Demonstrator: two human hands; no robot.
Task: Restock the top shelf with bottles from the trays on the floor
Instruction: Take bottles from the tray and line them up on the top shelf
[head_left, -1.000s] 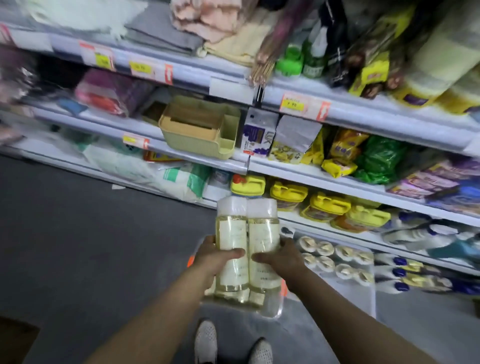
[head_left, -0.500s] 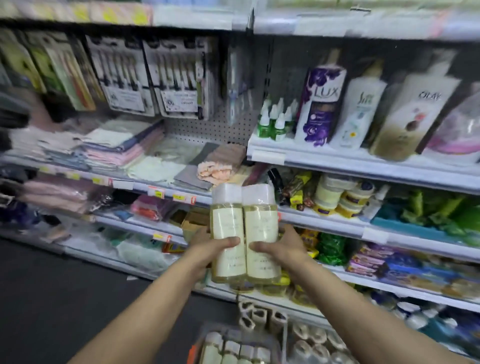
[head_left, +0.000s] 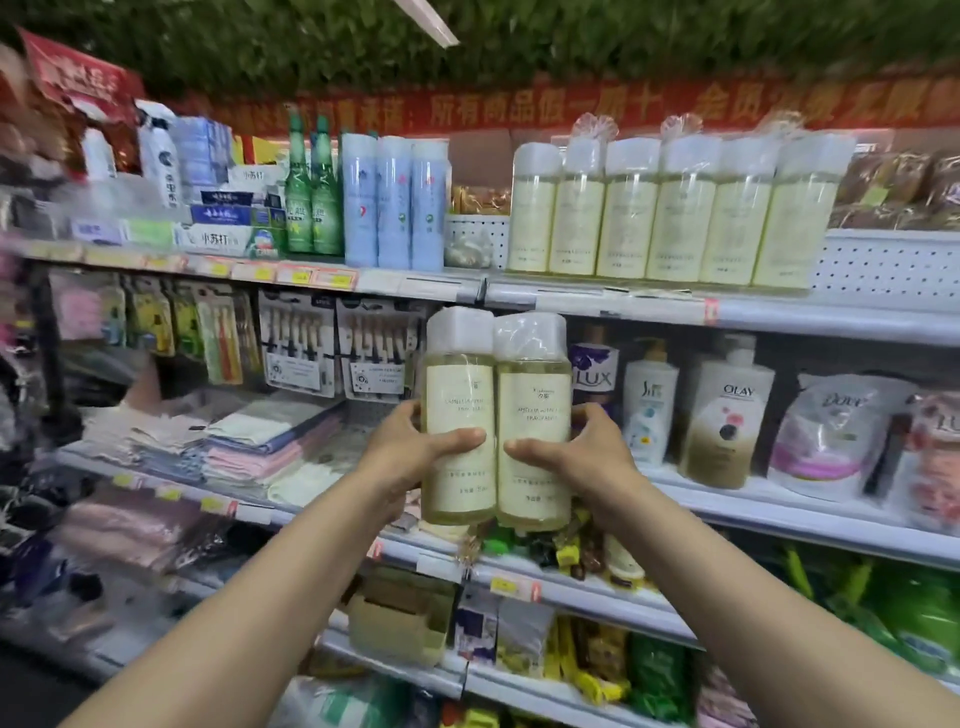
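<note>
The two held bottles (head_left: 496, 421) are seen to be of clear, glossy plastic, filled with pale yellow liquid, faced with matt cream paper labels and wrapped at the caps in crinkled transparent film. The same finish is shown by the row of bottles (head_left: 670, 213) on the top shelf (head_left: 779, 312), which is of smooth white-painted metal with a perforated back panel. Soft, matt cloth is seen in the folded towels (head_left: 260, 441). The pouches (head_left: 831, 436) are of shiny plastic.
</note>
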